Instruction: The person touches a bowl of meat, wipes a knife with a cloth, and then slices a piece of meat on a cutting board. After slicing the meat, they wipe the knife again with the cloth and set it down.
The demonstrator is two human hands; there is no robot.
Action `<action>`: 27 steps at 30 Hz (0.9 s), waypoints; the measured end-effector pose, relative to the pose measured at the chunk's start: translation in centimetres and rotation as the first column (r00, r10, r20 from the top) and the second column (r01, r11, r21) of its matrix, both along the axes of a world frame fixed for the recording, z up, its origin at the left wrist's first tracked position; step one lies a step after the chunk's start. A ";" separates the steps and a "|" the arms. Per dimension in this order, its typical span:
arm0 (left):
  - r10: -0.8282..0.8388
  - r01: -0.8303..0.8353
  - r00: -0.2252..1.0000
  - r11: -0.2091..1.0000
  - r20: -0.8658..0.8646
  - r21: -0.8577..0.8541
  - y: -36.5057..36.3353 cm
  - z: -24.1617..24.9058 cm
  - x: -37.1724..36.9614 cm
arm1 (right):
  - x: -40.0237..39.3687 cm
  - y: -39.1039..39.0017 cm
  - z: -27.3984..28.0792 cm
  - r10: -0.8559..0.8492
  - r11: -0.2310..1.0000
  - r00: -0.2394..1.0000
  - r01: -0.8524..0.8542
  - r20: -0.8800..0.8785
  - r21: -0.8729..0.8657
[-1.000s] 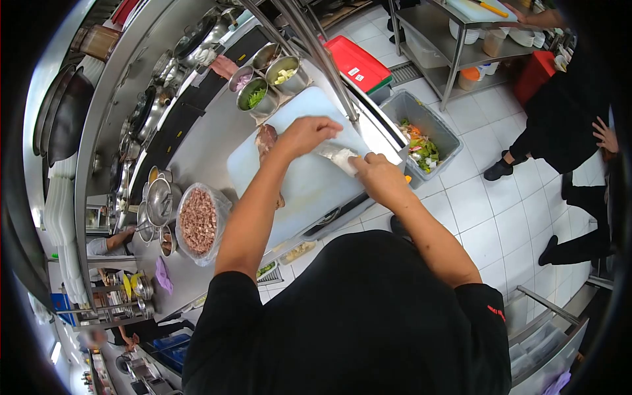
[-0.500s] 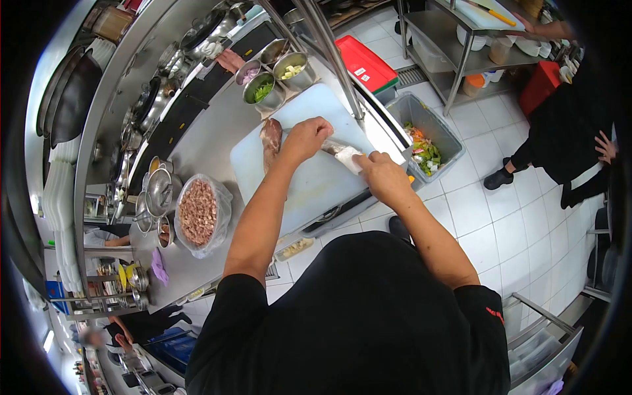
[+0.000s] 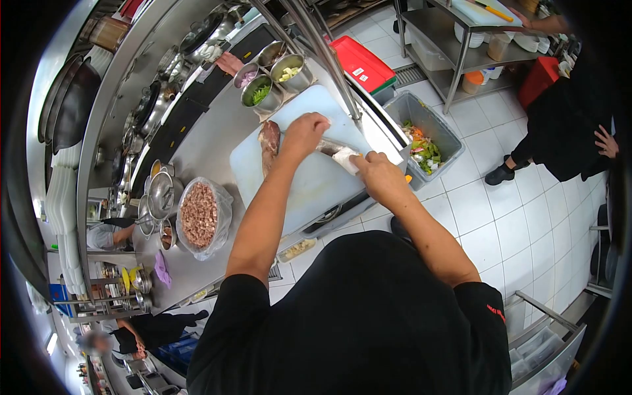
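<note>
Long white-and-brown piece | head view: on or just above pale-blue rectangular cutting board, near right edge | bare right hand: grasping white end | bare left hand: bent near brown end, unable to tell whether gripping | long reddish-brown meat: lying on board, just beside left forearm

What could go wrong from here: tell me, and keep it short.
The left hand is close to what looks like a white-handled blade in the right hand; a slip could cut it. The metal containers stand close beside the cutting board, so a knock might spill them.
</note>
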State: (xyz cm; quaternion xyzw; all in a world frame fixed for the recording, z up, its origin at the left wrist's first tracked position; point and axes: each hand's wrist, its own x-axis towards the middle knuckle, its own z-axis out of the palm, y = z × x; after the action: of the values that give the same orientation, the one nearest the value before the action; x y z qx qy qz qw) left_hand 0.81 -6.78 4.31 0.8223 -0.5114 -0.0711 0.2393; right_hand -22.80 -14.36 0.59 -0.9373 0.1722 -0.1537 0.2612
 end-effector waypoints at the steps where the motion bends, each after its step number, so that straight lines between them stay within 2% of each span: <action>1: 0.100 -0.101 0.992 0.995 -0.075 -0.002 0.3 0.6 -0.2 | 0.1 0.1 0.2 -0.011 1.000 1.000 0.011 -0.009 0.011; 4: 0.237 -0.226 0.872 0.971 -0.429 0.078 0.9 1.7 0.0 | 1.1 0.5 -0.1 -0.022 0.999 1.000 0.022 0.003 0.028; 5: 0.213 -0.229 0.784 0.972 -0.582 0.048 1.1 1.6 -0.1 | 1.4 0.5 -0.3 -0.019 0.999 1.000 0.019 0.013 0.030; 7: 0.132 -0.253 0.545 0.967 -0.828 -0.013 1.9 1.3 -0.6 | 1.7 0.3 0.1 -0.022 0.996 1.000 0.021 -0.008 -0.087; 8: 0.117 -0.251 0.484 0.968 -0.867 -0.009 2.3 1.2 -0.9 | 1.9 0.1 0.3 -0.024 0.989 1.000 0.021 -0.019 -0.146; 11: 0.074 -0.216 0.325 0.976 -0.943 0.003 2.9 1.4 -2.5 | 1.4 -1.3 2.4 -0.086 0.989 0.959 0.050 0.271 0.136; 13: 0.064 -0.161 0.254 0.987 -0.965 0.023 3.0 1.5 -3.8 | 1.3 -2.1 4.0 -0.011 0.975 0.931 -0.070 0.364 0.210; 14: 0.055 -0.152 0.245 0.988 -0.968 0.018 2.8 1.5 -4.3 | 1.3 -2.3 4.3 0.022 0.961 0.912 -0.133 0.410 0.243; 17: 0.027 -0.155 0.240 0.988 -0.970 -0.010 1.9 1.2 -5.3 | 1.8 -2.3 3.9 0.037 0.961 0.930 -0.133 0.366 0.241; 20: 0.009 -0.214 0.251 0.976 -0.968 -0.046 1.4 0.5 -6.7 | 1.4 -2.1 3.9 -0.056 0.947 0.921 -0.074 0.386 0.312; 23: -0.003 -0.219 0.273 0.974 -0.962 -0.065 0.9 1.2 -8.2 | 1.3 -3.1 2.5 -0.073 0.968 0.920 -0.028 0.384 0.250; 25: -0.005 -0.195 0.292 0.979 -0.956 -0.065 0.9 2.8 -9.5 | 0.5 -4.3 3.0 -0.101 0.941 0.942 -0.013 0.319 0.337; 27: -0.005 -0.075 0.466 0.996 -0.885 -0.045 1.2 4.0 -9.6 | 0.0 -6.0 2.6 -0.134 0.934 0.939 0.013 0.318 0.356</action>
State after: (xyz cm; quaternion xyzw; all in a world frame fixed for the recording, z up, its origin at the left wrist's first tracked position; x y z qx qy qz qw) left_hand -8.78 -5.63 8.29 0.6678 -0.2996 -0.4608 0.5019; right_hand -22.76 -20.32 3.15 -0.8286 0.1847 -0.2887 0.4427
